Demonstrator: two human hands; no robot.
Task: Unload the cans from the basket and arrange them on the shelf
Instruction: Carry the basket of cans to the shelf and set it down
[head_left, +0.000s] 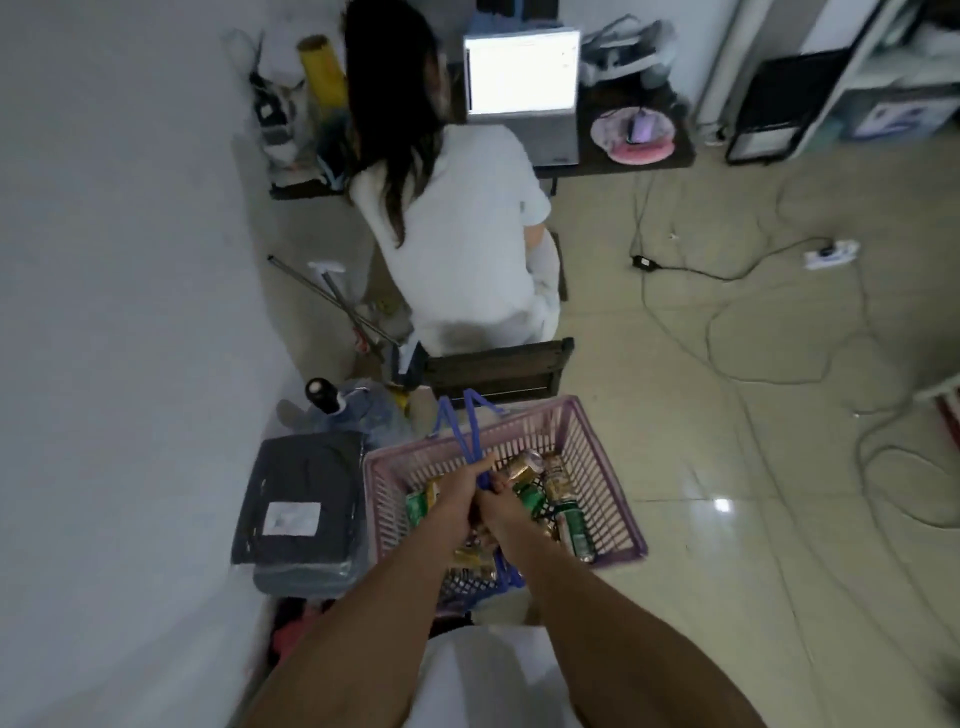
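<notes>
Fingers of the left hand (457, 493) and the right hand (501, 506) are both clenched around the blue handles (470, 436) of the basket (608, 499), side by side and touching, over the middle of the basket. The left thumb points up and away along the handle loops.

Pale glossy tiles make up the floor (727, 441), with black cables (727, 322) trailing across it on the right toward a white power strip (830, 253). A plain grey wall (104, 312) fills the left. Farther off, a person in white clothes (467, 234) sits on a dark bench (498, 364), back to the camera, at a dark desk (639, 161) with a lit laptop (522, 73). Left of the basket lies a dark parcel (301, 504) with a white label, and just beyond it stands a large water bottle (363, 415).

The pink slatted basket hangs near the camera, its long axis running from near to far and tilted slightly right. Inside it the cans (550, 499) lie in a loose heap, mostly on their sides, green and gold ones pointing different ways; one green can (574, 532) lies lengthwise along the right wall. The arms hide the near half of the heap, and blur keeps the labels unreadable. White shelving (883, 67) at the far right is cut off by the edge.
</notes>
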